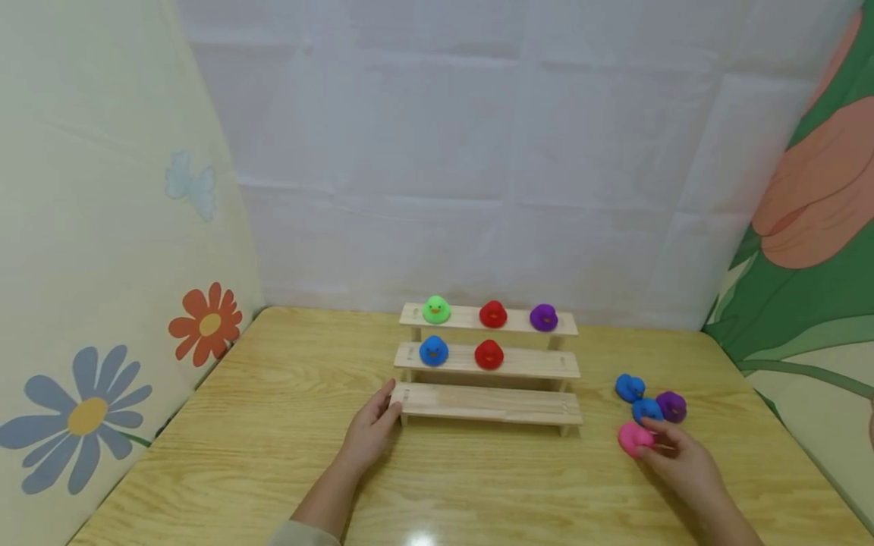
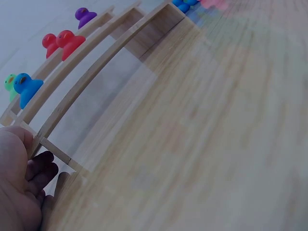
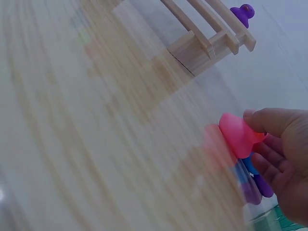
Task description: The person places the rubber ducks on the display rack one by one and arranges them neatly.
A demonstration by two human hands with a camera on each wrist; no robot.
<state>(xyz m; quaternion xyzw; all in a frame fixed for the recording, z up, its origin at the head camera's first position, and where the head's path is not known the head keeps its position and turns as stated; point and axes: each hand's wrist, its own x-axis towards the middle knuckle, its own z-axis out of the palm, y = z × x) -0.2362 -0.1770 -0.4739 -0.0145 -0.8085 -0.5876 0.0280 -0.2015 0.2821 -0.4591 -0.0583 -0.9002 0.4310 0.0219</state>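
A three-tier wooden stand sits on the table, and my left hand grips the left end of its lowest step, thumb at the top edge. My right hand pinches a pink rubber duck by its head, close over the tabletop. Just behind it are two blue ducks and a purple duck. The top step carries a green duck, a red duck and another purple duck. On the middle step stand a blue duck and a red duck.
The wood-grain table reaches back to a white cloth backdrop. Flower-printed panels, one at left and one at right, border its sides.
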